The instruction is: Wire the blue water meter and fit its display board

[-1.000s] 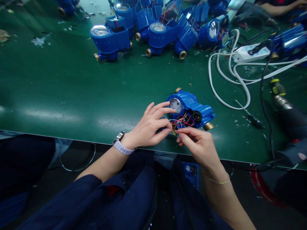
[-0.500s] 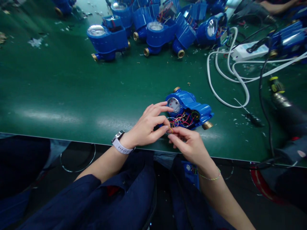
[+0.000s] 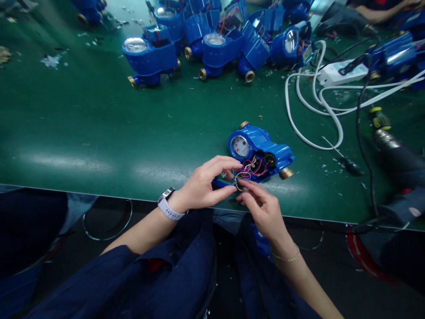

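L hand pinches thin coloured wires betw. thumb & fingers; R hand grips same wires from the near side, fingertips touching L's; both have slid nearer the surface edge vs 0.5 s ago, uncovering the dial; wires run into an open blue water meter lying on green surface; more meters well apart at the far side; white cable to the right.

A green bench carried one blue meter at centre, more meters at twelve o'clock, white cables at two o'clock
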`<state>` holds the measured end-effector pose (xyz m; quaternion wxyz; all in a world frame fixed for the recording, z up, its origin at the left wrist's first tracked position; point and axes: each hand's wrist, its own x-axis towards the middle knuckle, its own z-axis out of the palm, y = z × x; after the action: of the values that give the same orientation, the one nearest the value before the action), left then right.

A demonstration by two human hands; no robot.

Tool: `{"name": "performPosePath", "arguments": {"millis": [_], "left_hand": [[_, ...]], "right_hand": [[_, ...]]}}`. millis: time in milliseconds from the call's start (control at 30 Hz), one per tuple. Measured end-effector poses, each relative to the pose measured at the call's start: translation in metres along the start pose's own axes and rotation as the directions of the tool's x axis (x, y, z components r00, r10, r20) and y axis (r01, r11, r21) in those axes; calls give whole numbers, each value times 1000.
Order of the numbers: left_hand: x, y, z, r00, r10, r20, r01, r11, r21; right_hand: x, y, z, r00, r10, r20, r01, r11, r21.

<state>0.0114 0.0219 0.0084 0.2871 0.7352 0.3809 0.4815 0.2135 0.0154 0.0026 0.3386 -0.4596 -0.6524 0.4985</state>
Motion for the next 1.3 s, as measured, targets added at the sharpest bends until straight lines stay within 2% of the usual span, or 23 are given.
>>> {"name": "performPosePath", "arguments": {"millis": [167, 333, 500, 600, 667, 733, 833, 933, 1000, 1300], "left_hand": [[-4, 5, 7, 1000, -4, 1, 4, 1000, -24], [-7, 8, 13, 997, 36, -63, -41, 996, -84], [-11, 13, 17, 992, 103, -76, -107, 993, -57], [-16, 12, 20, 984, 114, -140, -117, 993, -9], [-20, 7, 21, 976, 87, -202, -80, 996, 46], [-24, 1, 22, 976, -7, -219, 28, 995, 95], [-25, -8, 22, 971, -191, -143, 206, 973, 100], [-24, -12, 21, 960, -273, -58, 277, 958, 70], [-23, -12, 21, 961, -275, -39, 277, 959, 54], [-13, -10, 13, 991, -135, 7, 134, 990, 33]], "right_hand": [[2, 0, 16, 986, 119, -116, -93, 973, 212], [6, 0, 29, 961, 124, -248, -57, 964, 260], [7, 2, 33, 966, 85, -246, -2, 948, 320], [7, 3, 33, 960, 89, -264, -9, 957, 288], [6, 4, 33, 954, 95, -285, -15, 963, 270], [6, 4, 33, 947, 103, -303, -8, 954, 300], [6, 1, 35, 941, 141, -306, 4, 903, 430], [6, -5, 37, 941, 197, -276, -13, 834, 552], [6, -11, 37, 938, 226, -264, -22, 798, 603], [0, -31, 29, 908, 358, -219, -68, 641, 764]]}}
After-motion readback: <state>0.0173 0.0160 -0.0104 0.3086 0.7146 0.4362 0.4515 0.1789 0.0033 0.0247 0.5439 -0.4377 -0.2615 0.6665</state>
